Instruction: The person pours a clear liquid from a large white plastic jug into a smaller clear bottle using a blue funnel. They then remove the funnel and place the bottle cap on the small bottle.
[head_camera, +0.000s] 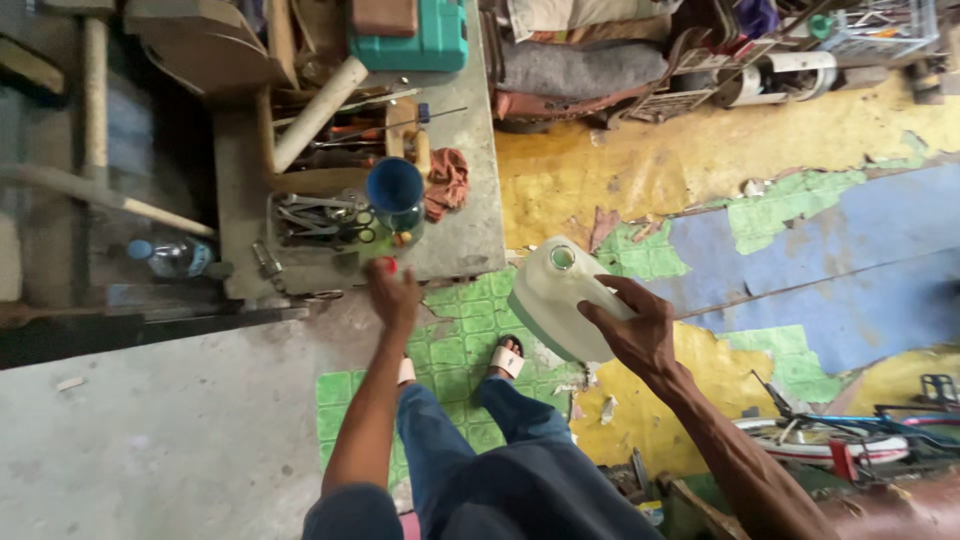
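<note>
I'm seeing a milky white jug (556, 300) with a green-tinted open mouth. There's a small red cap (388, 265) and a deep blue cup (395, 190) beside a rust-red rag (446, 180). The floor (800, 230) shows peeling yellow, blue and green-checked patches. My trousers (500, 470) are dark blue, with 2 white sandals (506, 358).

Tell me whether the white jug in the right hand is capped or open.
Open. The white jug shows a bare round mouth facing up, no cap on it. The left hand holds a small red cap.
</note>
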